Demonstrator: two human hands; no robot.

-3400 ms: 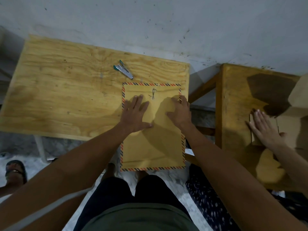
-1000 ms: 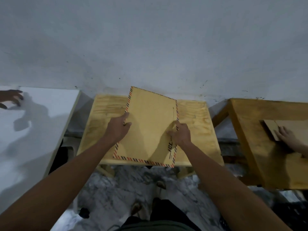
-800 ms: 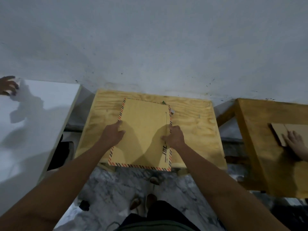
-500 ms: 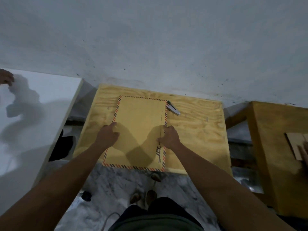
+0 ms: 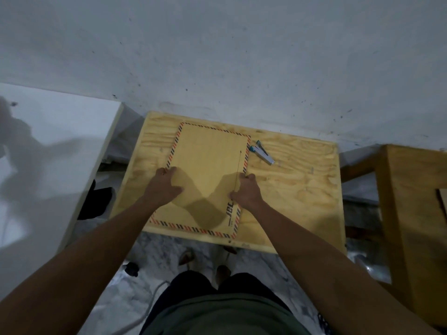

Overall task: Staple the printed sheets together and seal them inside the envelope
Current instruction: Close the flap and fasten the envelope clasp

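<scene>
A brown envelope [image 5: 208,165] with a red and dark striped border lies flat on the plywood table [image 5: 302,194], its plain side up. My left hand [image 5: 163,186] grips its left edge and my right hand [image 5: 245,192] grips its right edge, both about halfway along. A small stapler [image 5: 262,155] with teal ends lies just right of the envelope's far right corner. No printed sheets show; whether they are inside the envelope cannot be seen.
A white table [image 5: 55,151] stands to the left and a darker wooden table [image 5: 416,201] to the right, with gaps between. A grey wall rises right behind the plywood table. My legs and feet are below its near edge.
The envelope, clasp side up 3.4 s ago, was lifted, turned over and laid flat plain side up. My hands stay on its side edges. The stapler came back into view beside it.
</scene>
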